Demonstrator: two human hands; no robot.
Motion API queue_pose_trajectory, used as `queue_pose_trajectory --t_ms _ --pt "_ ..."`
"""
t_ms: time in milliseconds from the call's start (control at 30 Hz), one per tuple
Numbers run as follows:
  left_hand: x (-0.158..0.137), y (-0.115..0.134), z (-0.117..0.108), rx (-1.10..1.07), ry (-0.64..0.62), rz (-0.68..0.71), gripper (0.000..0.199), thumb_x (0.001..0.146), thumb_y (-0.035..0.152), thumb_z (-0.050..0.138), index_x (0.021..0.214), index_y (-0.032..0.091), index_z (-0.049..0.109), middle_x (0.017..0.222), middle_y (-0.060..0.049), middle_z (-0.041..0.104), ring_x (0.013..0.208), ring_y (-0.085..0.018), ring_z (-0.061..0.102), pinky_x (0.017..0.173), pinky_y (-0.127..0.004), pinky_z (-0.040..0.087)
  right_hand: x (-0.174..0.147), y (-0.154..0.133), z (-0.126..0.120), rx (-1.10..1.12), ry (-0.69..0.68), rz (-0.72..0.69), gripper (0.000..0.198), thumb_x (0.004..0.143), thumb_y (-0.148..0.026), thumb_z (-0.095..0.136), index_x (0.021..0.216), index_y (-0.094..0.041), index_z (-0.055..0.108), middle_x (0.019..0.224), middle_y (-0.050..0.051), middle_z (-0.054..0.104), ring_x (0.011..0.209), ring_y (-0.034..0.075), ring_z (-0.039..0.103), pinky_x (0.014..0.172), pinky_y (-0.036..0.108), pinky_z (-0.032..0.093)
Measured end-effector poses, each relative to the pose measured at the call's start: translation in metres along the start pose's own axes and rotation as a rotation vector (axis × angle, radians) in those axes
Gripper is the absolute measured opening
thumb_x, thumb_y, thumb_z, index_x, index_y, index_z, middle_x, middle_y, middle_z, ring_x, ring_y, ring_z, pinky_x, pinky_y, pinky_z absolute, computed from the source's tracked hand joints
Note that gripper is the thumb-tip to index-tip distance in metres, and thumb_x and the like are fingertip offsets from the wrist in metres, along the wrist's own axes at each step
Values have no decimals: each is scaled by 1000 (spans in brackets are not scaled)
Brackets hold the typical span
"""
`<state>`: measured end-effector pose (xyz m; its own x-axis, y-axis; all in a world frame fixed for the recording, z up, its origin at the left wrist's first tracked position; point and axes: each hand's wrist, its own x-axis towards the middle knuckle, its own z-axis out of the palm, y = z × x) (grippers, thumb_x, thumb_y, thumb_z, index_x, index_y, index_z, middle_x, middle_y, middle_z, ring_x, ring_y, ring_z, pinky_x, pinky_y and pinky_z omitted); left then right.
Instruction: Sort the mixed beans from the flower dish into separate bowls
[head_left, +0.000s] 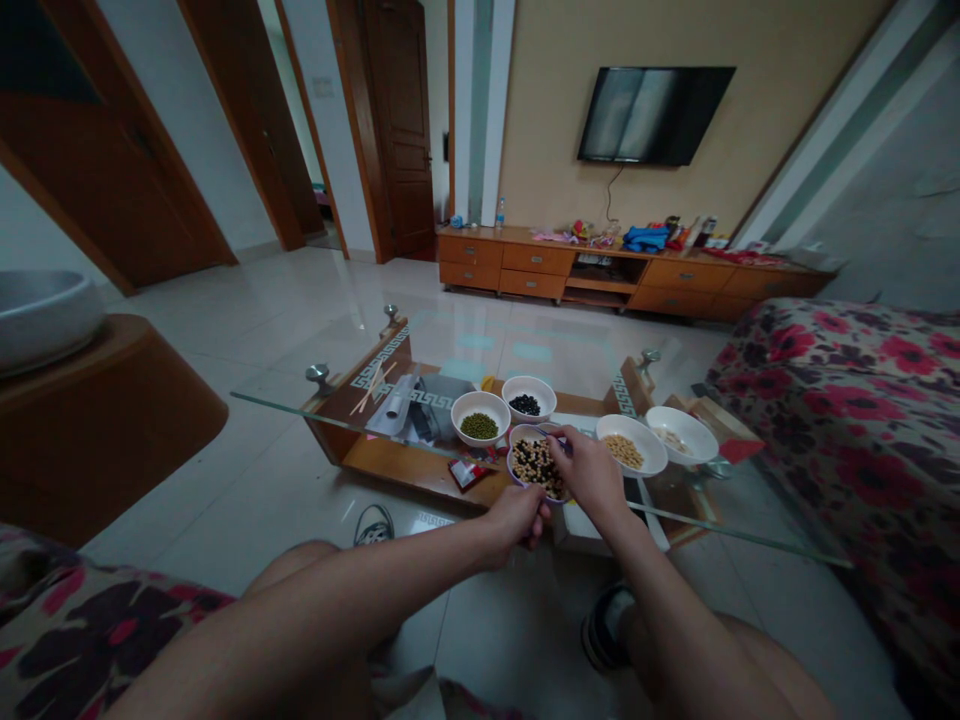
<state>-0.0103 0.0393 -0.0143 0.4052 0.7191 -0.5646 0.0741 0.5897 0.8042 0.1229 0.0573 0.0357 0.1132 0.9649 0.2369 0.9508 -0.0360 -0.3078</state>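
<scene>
A bowl of mixed black and tan beans (529, 467) with a purplish rim sits at the near edge of the glass table. My left hand (517, 515) is closed on its near rim, thumb on top. Over the bowl's right side, my right hand (592, 472) is closed in a pinch; a thin dark piece shows by its fingertips, its kind unclear. Behind stand a white bowl of green beans (478, 426) and a white bowl of black beans (525, 405). To the right are a bowl of tan beans (624, 450) and a bowl with a few pale pieces (679, 438).
Chopsticks (373, 388) lie on the left of the glass tabletop (300, 403). Beneath the glass, a red packet (466, 474) rests on the wooden shelf. A floral sofa (847, 400) stands at right; a wooden TV cabinet (536, 262) lines the far wall.
</scene>
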Motion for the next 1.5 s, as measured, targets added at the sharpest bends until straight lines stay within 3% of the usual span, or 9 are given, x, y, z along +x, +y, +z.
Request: queue_pose_trajectory --t_ms 433,1500 --pt "-4 3 2 7 13 -15 34 88 36 41 61 19 52 42 5 41 37 -10 35 46 -24 28 1 22 -1 -147 -95 71 26 93 -37 47 98 -24 69 85 8 73 78 22 68 60 27 35" --pt "-5 6 2 7 22 -32 36 89 37 41 60 19 51 41 5 40 38 -10 35 46 -24 28 3 16 9 -209 -144 50 29 95 -39 43 102 -24 68 89 8 73 84 22 68 64 27 39"
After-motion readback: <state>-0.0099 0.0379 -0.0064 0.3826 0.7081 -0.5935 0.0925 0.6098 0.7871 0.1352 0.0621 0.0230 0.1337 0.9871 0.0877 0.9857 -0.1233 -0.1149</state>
